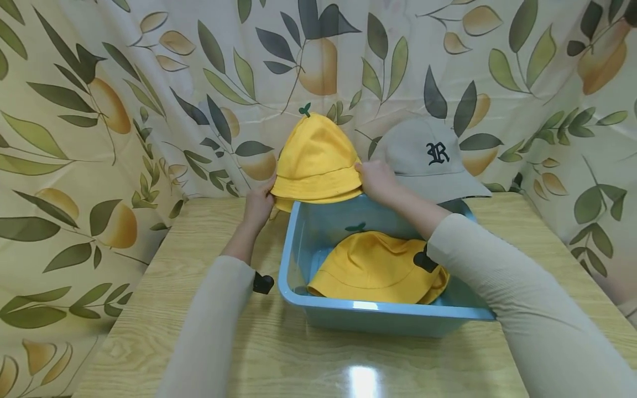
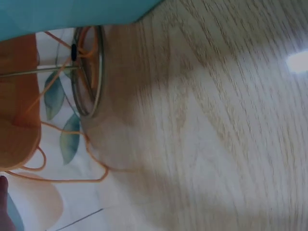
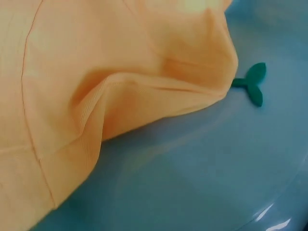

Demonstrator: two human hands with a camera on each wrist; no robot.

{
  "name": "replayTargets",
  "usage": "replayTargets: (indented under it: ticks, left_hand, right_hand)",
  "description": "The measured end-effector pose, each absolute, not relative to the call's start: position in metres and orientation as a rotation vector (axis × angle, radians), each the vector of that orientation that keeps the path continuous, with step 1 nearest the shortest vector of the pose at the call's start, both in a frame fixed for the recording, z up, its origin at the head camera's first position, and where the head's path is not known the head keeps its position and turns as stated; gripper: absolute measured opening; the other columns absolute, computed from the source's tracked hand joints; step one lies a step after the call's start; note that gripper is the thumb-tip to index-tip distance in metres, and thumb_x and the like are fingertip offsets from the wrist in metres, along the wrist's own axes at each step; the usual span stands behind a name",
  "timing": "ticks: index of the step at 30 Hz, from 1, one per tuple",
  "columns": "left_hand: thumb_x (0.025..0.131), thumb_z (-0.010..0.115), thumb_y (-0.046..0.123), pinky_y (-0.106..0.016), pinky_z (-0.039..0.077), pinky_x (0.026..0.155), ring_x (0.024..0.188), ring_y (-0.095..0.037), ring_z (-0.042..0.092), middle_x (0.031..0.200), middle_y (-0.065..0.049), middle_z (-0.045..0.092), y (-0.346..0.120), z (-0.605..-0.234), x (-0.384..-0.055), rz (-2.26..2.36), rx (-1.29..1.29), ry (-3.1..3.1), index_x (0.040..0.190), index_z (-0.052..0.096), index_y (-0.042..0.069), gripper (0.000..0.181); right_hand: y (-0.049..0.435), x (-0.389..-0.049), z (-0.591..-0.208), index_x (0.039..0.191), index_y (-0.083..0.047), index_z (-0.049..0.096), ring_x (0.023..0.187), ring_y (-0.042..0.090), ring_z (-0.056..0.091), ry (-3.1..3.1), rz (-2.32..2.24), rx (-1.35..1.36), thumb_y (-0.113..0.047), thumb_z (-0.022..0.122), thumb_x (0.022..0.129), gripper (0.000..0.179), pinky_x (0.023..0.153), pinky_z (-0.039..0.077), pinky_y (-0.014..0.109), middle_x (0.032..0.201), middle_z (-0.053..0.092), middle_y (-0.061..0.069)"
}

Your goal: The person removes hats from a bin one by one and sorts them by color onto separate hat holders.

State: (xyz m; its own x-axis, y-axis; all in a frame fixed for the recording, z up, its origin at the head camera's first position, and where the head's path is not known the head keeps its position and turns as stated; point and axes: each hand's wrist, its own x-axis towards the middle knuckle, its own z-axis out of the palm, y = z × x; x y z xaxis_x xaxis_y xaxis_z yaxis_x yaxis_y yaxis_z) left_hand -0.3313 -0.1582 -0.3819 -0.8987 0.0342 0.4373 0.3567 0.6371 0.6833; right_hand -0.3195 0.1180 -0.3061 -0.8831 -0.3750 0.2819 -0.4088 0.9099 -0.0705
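A yellow bucket hat (image 1: 318, 155) with a green sprout on top sits upright behind the blue bin, a second yellow edge showing under its brim. My left hand (image 1: 260, 205) grips the brim at its left side. At the right side of the brim, my right hand (image 1: 379, 181) pinches the fabric. Another yellow bucket hat (image 1: 373, 268) lies in the blue bin (image 1: 388, 309); the right wrist view shows its creased cloth and green sprout (image 3: 255, 84). The left wrist view catches a round wire base (image 2: 87, 72) and an orange cord (image 2: 72, 180) near the held hat.
A grey cap (image 1: 423, 155) with a black letter R stands behind the bin, to the right. Everything rests on a light wood-grain table (image 1: 149, 331). A leaf-and-fruit patterned curtain (image 1: 224, 66) hangs along the back and sides.
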Motion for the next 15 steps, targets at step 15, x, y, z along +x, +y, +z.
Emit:
replayTargets:
  ticks: [15]
  left_hand:
    - [0.088, 0.058, 0.013, -0.032, 0.047, 0.075, 0.103, -0.025, 0.058, 0.134, -0.009, 0.047, -0.179, -0.332, -0.296, -0.871, -0.719, -2.698, 0.133, 0.045, 0.008, 0.047]
  right_hand:
    - [0.131, -0.294, -0.290, 0.090, 0.000, 0.065, 0.050, 0.022, 0.042, -2.738, 0.207, 0.833, 0.004, 0.053, 0.084, 0.015, 0.046, 0.032, 0.029, 0.063, 0.058, 0.018]
